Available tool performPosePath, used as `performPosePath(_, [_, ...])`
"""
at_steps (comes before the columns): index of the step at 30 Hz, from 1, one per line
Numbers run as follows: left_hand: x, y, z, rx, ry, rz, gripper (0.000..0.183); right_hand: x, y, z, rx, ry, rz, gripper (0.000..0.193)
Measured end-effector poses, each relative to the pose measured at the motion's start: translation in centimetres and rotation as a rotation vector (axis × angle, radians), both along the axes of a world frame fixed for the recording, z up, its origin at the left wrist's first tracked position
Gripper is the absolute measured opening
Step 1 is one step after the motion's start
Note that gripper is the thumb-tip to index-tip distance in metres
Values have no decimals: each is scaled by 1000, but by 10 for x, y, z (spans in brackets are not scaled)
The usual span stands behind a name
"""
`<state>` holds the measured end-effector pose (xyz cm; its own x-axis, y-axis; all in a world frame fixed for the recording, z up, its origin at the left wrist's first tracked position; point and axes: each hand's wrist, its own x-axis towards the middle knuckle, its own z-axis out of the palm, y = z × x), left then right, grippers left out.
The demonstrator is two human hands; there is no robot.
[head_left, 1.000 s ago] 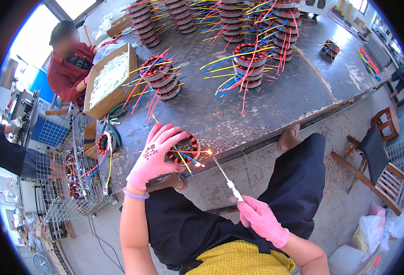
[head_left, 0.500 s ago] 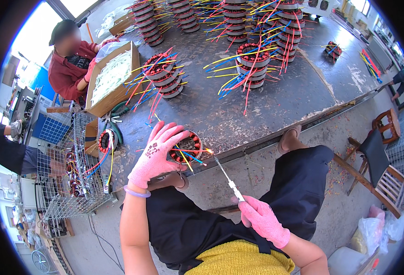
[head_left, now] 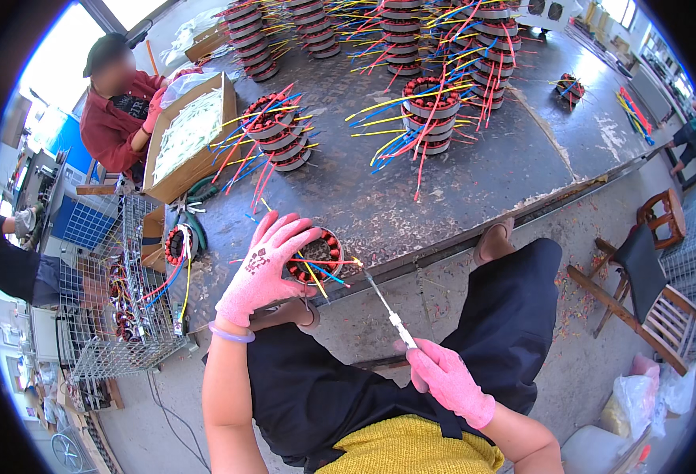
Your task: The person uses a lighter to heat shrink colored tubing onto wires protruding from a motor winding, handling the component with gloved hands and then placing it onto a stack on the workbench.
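Left hand [head_left: 263,265] grips coil ring's [head_left: 334,246] left side.

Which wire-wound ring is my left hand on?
The single ring at the table's near edge: the pink-gloved left hand covers its left side. The other rings, stacked or loose, are away from that hand.

The wound ring [head_left: 334,251] sits at the table's [head_left: 379,201] near edge. Your left hand [head_left: 257,268] lies over its left side, your right hand [head_left: 448,381] to its right and nearer you. Left of the ring stands the wire basket [head_left: 123,359]; behind it, a ring stack [head_left: 431,122]; behind-left, the open box [head_left: 186,175]; far right, the chair [head_left: 642,268].
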<state>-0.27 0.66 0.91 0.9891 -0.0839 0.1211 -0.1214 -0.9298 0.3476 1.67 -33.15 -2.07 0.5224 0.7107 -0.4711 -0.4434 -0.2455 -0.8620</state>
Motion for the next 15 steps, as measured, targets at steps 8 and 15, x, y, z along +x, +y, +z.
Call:
performPosePath(8, [-1,1,0,3,8,4,95,0,1,3,-20,48,-19,37])
performPosePath(15, [1,0,0,-11,17,-3,94,-3,0,1,37,116,-67,36])
